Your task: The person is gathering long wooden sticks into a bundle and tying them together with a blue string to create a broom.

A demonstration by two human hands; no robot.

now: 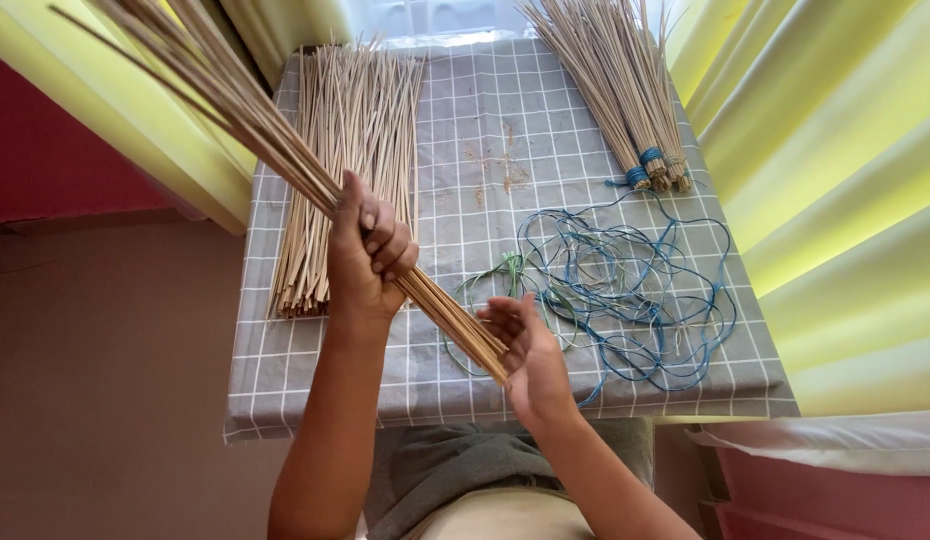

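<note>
Head view: a stick bundle held slantwise over a checked table.

The left hand (370, 255) was closed tight round the bundle (285, 160), keeping the sticks together. The right hand (525, 350) was open, palm flat against their butt ends, seemingly to level them. Loose sticks (350, 150), tied bundles (635, 110) and blue cord (635, 290) lay on the table (465, 110).

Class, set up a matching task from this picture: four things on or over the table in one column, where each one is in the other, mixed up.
1. loose sticks
2. tied bundles
3. blue cord
4. held bunch

a. in the left hand
b. far right corner of the table
c. left side of the cloth
d. tangled near the right hand

Pairs: 1-c, 2-b, 3-d, 4-a
</note>
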